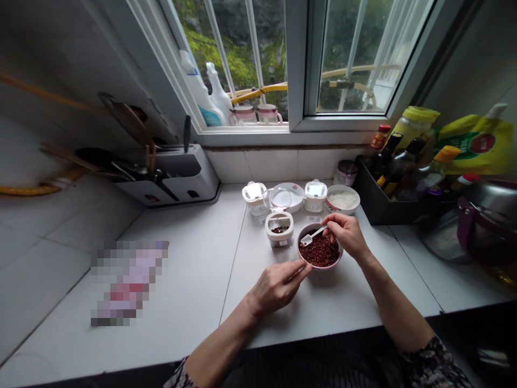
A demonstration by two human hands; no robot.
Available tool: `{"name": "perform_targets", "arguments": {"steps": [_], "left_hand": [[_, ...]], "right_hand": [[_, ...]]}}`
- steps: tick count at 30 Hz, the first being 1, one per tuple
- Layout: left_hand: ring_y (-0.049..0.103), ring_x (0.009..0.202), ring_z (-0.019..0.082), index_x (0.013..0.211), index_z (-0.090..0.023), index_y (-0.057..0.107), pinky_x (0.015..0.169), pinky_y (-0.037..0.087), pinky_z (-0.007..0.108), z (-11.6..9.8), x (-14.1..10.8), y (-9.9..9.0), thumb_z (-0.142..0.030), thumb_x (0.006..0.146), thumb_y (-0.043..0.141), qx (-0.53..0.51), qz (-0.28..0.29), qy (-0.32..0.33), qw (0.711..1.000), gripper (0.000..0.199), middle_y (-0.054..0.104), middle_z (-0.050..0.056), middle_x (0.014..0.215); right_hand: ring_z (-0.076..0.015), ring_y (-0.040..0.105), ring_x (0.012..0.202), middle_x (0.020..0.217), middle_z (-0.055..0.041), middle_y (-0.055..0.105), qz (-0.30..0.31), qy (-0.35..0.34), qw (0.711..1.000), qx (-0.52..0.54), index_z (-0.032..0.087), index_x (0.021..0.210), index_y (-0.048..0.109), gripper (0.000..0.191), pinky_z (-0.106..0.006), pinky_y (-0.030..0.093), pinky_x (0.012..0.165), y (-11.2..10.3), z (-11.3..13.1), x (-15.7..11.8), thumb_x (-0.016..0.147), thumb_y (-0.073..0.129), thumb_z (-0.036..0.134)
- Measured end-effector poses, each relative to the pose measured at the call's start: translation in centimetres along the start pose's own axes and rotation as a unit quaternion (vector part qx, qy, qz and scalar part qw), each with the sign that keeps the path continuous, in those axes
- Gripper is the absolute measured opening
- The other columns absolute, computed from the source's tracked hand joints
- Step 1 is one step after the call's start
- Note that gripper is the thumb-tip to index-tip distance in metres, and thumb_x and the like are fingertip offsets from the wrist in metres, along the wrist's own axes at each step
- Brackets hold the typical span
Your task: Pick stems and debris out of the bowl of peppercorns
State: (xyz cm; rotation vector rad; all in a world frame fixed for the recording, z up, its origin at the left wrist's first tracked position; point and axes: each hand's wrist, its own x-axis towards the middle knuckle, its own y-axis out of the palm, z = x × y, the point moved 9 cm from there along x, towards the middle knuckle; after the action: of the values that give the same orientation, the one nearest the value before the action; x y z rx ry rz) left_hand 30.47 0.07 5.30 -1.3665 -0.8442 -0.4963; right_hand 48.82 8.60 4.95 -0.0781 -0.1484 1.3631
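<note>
My right hand (346,233) pinches the handle of a small white spoon (307,240), whose scoop rests over dark red spice that looks like Sichuan peppercorns (323,253). They fill a pink-rimmed bowl (328,268) on the counter. At the bowl's near left edge, the fingers of my left hand (278,285) are closed on the rim. Just left of the bowl stands a clear spice jar (279,237) with a white collar and a little of the same dark spice inside; its clear lid appears raised.
Behind are two white-lidded jars (254,195) (315,195), a white dish (293,200) and a bowl of white contents (343,200). A black box of bottles (388,207) and a metal pot (493,215) stand right. A utensil holder (177,175) and a blurred packet (133,280) are left.
</note>
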Motion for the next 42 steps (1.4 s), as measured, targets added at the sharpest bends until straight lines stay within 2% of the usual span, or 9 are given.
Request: {"name": "perform_targets", "arguments": {"steps": [6,15,24,32,36,39,41,42], "left_hand": [[0.068,0.076,0.015,0.123,-0.01,0.057,0.063,0.059,0.026,0.0,0.1,0.0,-0.005,0.094,0.042,0.003,0.003,0.0,1.0,0.033,0.069,0.014,0.102],[0.067,0.074,0.015,0.119,-0.009,0.059,0.06,0.058,0.026,0.0,0.2,-0.1,-0.005,0.094,0.043,0.001,-0.001,0.001,1.0,0.03,0.069,0.014,0.101],[0.067,0.074,0.015,0.121,-0.009,0.058,0.06,0.058,0.026,0.0,0.1,0.0,-0.005,0.094,0.043,-0.002,0.0,-0.002,1.0,0.032,0.069,0.014,0.102],[0.068,0.076,0.016,0.128,-0.01,0.055,0.063,0.059,0.026,0.0,0.0,0.0,-0.005,0.094,0.043,0.0,0.006,-0.001,1.0,0.037,0.069,0.014,0.103],[0.068,0.076,0.016,0.125,-0.009,0.057,0.063,0.059,0.026,-0.1,0.1,-0.1,-0.005,0.094,0.043,0.002,0.003,0.0,1.0,0.034,0.069,0.014,0.103],[0.068,0.076,0.016,0.12,-0.008,0.059,0.062,0.058,0.026,-0.1,0.2,-0.1,-0.004,0.093,0.044,0.006,-0.001,0.0,1.0,0.031,0.069,0.014,0.103],[0.067,0.074,0.016,0.118,-0.008,0.06,0.06,0.058,0.025,-0.2,0.3,-0.2,-0.004,0.094,0.044,0.008,-0.006,0.001,1.0,0.029,0.07,0.014,0.102],[0.067,0.072,0.015,0.117,-0.008,0.061,0.06,0.058,0.025,-0.2,0.4,-0.3,-0.004,0.094,0.043,0.009,-0.009,0.002,1.0,0.029,0.07,0.014,0.101]], "right_hand": [[-0.0069,0.044,0.036,0.049,0.0013,0.062,-0.012,0.034,0.999,0.038,0.016,0.065,0.064,0.015,-0.019,0.035,0.038,-0.4,-0.2,0.2,0.062,0.057,0.029],[-0.0066,0.043,0.036,0.049,0.0013,0.062,-0.011,0.034,0.999,0.032,0.016,0.065,0.065,0.015,-0.019,0.033,0.038,-0.3,-0.1,0.0,0.062,0.057,0.027],[-0.007,0.046,0.037,0.049,0.0014,0.063,-0.02,0.036,0.998,0.053,0.016,0.065,0.066,0.012,-0.019,0.035,0.04,-1.2,0.2,0.3,0.061,0.059,0.025],[-0.0071,0.048,0.04,0.06,-0.002,0.07,-0.022,0.018,0.997,0.068,0.015,0.078,0.068,0.02,-0.02,0.038,0.043,-0.2,0.5,0.6,0.068,0.065,0.032],[-0.0107,0.056,0.047,0.066,-0.0035,0.071,-0.015,-0.039,0.998,0.054,0.015,0.087,0.067,0.024,-0.024,0.046,0.05,1.3,1.2,0.2,0.077,0.062,0.037],[-0.0146,0.064,0.059,0.076,-0.0056,0.073,-0.01,-0.121,0.992,-0.016,0.017,0.097,0.066,0.023,-0.028,0.052,0.061,2.6,2.4,-0.9,0.088,0.053,0.034],[-0.0176,0.067,0.069,0.085,-0.0078,0.075,0.008,-0.21,0.971,-0.112,0.018,0.1,0.067,0.022,-0.032,0.052,0.07,3.7,3.8,-1.9,0.091,0.049,0.027],[-0.0193,0.068,0.075,0.089,-0.0089,0.075,0.023,-0.262,0.951,-0.161,0.019,0.1,0.068,0.023,-0.034,0.052,0.074,4.4,4.6,-2.5,0.091,0.047,0.023]]}}
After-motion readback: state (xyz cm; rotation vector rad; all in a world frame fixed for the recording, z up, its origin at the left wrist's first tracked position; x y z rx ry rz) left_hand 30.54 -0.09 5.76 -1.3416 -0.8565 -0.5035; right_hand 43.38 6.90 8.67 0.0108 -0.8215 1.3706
